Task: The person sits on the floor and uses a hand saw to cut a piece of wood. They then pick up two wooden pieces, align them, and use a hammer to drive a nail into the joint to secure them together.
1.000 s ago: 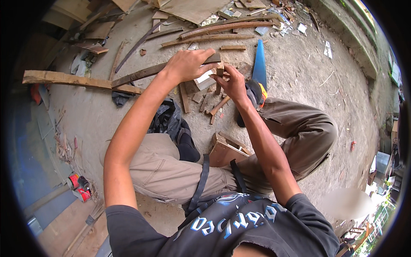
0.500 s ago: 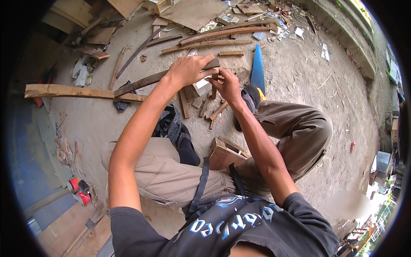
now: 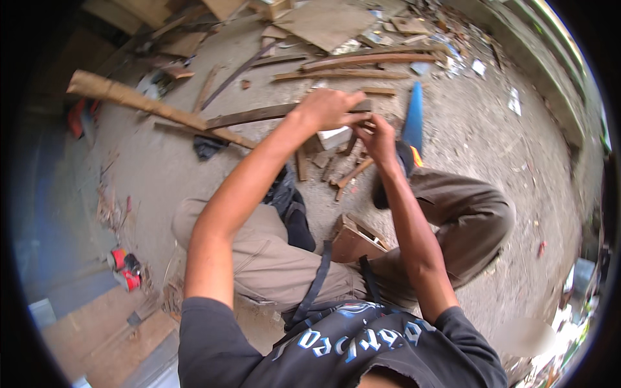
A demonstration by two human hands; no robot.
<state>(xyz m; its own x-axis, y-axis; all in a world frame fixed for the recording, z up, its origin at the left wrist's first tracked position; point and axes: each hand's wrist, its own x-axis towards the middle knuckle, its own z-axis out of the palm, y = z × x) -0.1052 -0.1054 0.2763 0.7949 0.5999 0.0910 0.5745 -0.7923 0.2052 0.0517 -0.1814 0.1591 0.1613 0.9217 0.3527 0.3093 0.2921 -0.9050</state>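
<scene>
My left hand (image 3: 326,110) is closed over a long dark wooden strip (image 3: 252,116) near its right end, which juts just past my fingers. Under that end, my right hand (image 3: 380,137) is closed with bent fingers at a short dark wood piece (image 3: 351,143), mostly hidden and blurred. The strip's left end meets a longer, lighter plank (image 3: 139,103) that slants up to the far left. Beyond my right hand lies a saw with a blue blade (image 3: 414,116), its orange part beside my shoe.
A small wooden box (image 3: 359,238) sits between my legs. Several wood strips (image 3: 349,74) and a flat board (image 3: 326,26) lie farther off amid scraps. A black plastic bag (image 3: 283,191) is by my left foot. Red rolls (image 3: 123,268) lie at left; a concrete ledge (image 3: 550,84) runs at right.
The whole view has shifted, putting most things farther right. The light plank's far left end has swung up, so it slants more steeply. Both hands remain at the strip's right end.
</scene>
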